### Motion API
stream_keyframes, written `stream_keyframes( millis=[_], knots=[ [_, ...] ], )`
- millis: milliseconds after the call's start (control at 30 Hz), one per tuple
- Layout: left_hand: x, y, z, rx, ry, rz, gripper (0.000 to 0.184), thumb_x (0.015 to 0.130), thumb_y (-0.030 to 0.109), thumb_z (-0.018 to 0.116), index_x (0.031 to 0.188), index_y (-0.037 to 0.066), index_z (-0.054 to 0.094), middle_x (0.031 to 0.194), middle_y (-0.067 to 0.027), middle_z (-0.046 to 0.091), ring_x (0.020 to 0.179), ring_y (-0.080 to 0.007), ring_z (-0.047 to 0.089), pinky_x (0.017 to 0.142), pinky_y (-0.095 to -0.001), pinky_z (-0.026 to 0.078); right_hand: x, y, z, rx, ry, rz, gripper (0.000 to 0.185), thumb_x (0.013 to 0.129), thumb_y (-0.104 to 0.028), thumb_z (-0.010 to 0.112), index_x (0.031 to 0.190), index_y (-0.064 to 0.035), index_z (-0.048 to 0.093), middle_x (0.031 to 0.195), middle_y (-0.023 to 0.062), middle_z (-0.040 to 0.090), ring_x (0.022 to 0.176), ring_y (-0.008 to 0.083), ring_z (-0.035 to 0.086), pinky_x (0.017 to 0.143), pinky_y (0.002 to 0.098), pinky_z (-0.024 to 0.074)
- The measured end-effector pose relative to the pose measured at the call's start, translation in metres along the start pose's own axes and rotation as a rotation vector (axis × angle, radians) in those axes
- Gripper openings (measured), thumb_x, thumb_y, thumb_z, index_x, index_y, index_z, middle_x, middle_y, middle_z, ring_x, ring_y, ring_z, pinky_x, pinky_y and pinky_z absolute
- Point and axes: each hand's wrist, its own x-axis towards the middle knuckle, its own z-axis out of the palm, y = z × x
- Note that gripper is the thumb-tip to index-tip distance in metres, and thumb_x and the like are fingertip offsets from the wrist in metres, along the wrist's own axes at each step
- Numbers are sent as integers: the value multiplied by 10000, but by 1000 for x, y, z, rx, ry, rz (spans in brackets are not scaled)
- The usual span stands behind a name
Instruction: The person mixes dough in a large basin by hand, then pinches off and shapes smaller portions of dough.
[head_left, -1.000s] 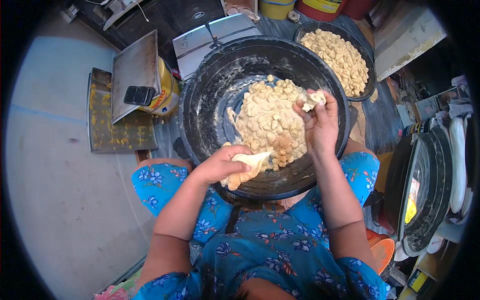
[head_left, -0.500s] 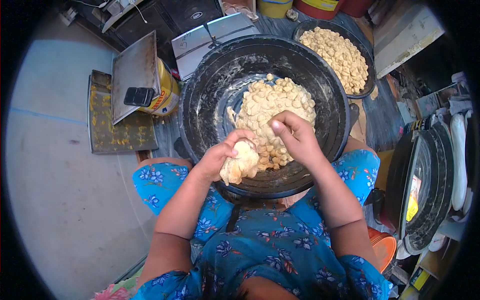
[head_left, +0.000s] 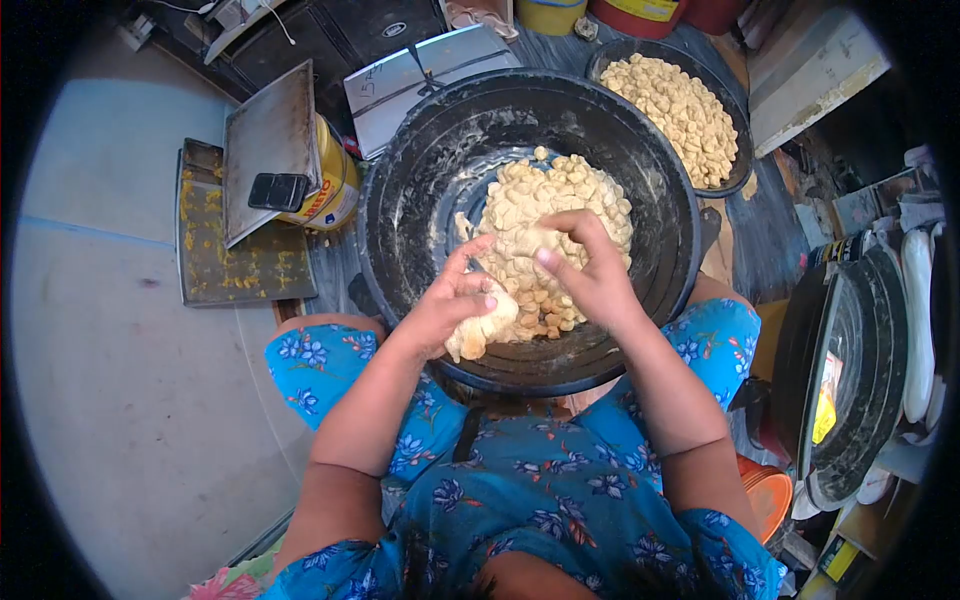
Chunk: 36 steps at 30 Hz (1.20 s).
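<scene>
My left hand is wrapped around a soft, pale lump of dough above the near side of a large black basin. Its index finger is lifted off the lump. Just to the right, my right hand is closed in a pinch on what looks like a smaller dough piece, slightly blurred against the heap behind it. Under both hands lies a heap of small dough pieces in the basin, with some browner ones near the front.
A smaller black tub of dough pieces stands at the back right. On the left, a phone rests on a flat tray, beside a yellow bucket. Another dark basin leans upright at the right.
My right hand's fingers have opened slightly, and a pale piece now shows between them. The left index finger has lifted, and less of the lump shows in that hand.
</scene>
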Motion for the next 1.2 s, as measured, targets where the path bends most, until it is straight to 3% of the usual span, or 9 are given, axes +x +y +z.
stream_keyframes(
  millis=[133,233,400,500,633,800,1000,1100,1200],
  knots=[
    [1,1,4,-281,-15,80,818,724,170,675,1409,130,230,1137,-141,509,1068,-238,541,909,-372,473,-12,-12,9,-4,-405,-287,354,742,-177,716,1053,-75,581,1087,129,560,1091,310,489,935,411,383],
    [-1,-1,6,-325,-56,76,795,732,220,685,1389,110,253,1171,-149,493,1091,-243,531,913,-375,476,-18,3,19,47,-389,-151,317,738,-162,710,1007,-60,577,1096,139,559,1073,323,495,913,409,399],
    [-3,-3,2,-170,-133,-29,466,786,160,652,1199,47,466,1076,-108,554,1028,-201,556,928,-333,436,-17,-1,17,350,-229,271,166,827,-145,629,944,-52,558,808,25,587,804,103,529,748,256,431],
    [1,-9,-15,-63,-150,-27,375,797,162,654,1118,29,511,1001,-96,585,940,-193,583,863,-320,456,-6,6,9,770,50,401,137,840,-116,606,956,-69,552,841,19,594,824,90,533,730,253,440],
    [-1,-4,0,-152,-56,45,330,824,174,642,1093,37,508,992,-78,587,896,-181,584,801,-309,466,-4,-5,6,753,32,432,174,826,-7,573,977,-86,542,1009,52,563,868,91,540,768,253,454],
    [6,-16,4,-63,74,133,337,825,115,650,1114,56,487,989,-73,577,913,-141,565,792,-279,460,-16,1,23,527,-367,227,568,757,48,566,1302,-85,483,1179,116,493,1124,196,471,971,316,367],
    [6,-15,-7,-13,141,138,234,798,51,647,1005,40,538,921,-59,613,840,-121,589,754,-259,477,-12,-6,19,508,-297,380,250,807,-76,655,1044,-13,607,928,49,595,844,116,562,785,257,460],
    [6,-14,-12,9,138,136,213,792,46,613,992,32,541,890,-75,636,813,-143,622,728,-285,520,-8,-3,10,521,-61,481,146,820,-139,681,849,-27,594,798,-2,587,721,61,533,649,219,448],
    [5,-13,-14,-41,161,134,243,802,77,601,1031,34,532,869,-80,637,790,-150,625,720,-285,523,-2,19,8,447,93,351,214,799,-160,705,869,-39,542,867,19,564,802,76,522,679,239,434]
  ],
)
